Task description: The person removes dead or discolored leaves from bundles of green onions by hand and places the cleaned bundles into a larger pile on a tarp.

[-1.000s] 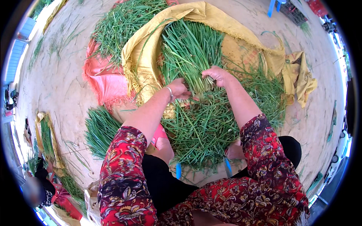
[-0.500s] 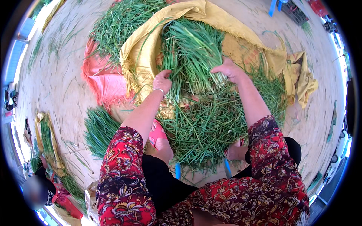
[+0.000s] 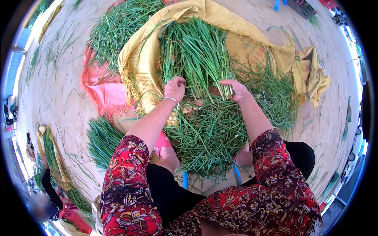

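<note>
My right hand (image 3: 235,91) is closed around the pale stem ends of a bunch of green chives (image 3: 204,55), whose leaves fan toward the far side. They lie over more chives inside a folded-back yellow woven sack (image 3: 136,51). My left hand (image 3: 175,87) is at the near left edge of these chives, fingers curled in with thumb and fingertips close together. Whether a stalk is between them is hidden. Below both hands, a loose heap of tangled green leaves (image 3: 212,135) spreads between my feet.
At the left is a neat chive bundle (image 3: 103,141). A pink sack (image 3: 100,84) with a leafy green heap (image 3: 120,33) lies beyond it. Crumpled yellow sacking (image 3: 311,76) is at the right, a dark crate (image 3: 303,8) farther off. Another person (image 3: 41,206) is at lower left.
My right hand has drawn nearer and slightly left, lowering the bunch onto the other chives. My left hand has shifted right and nearer, its fingers more curled. The other person's dark sleeve now reaches out.
</note>
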